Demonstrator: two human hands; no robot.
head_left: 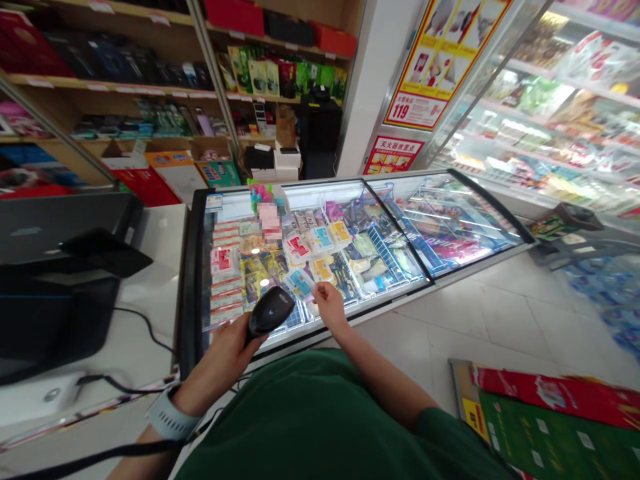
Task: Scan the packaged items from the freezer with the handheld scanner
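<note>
My left hand [227, 350] is wrapped round the handle of a black barcode scanner [271, 310], its head tilted toward the glass freezer lid. In my right hand [329, 303] the fingers pinch the edge of a small packet with a blue label [300, 283], close to the scanner's head. Beyond it, several similar packets lie on the glass: a yellow-labelled packet [321, 269], a red-labelled packet [299, 247] and a blue-labelled packet [321, 237] among them. Another red-labelled packet [223, 260] lies apart at the left. What is inside the packets is too small to make out.
The chest freezer [400, 301] with sliding glass lids runs away to the right. At left stands a counter [155, 267] with a black monitor [60, 227] and cables. Shelves [125, 87] line the back. A green and red carton [555, 427] sits at lower right on the floor.
</note>
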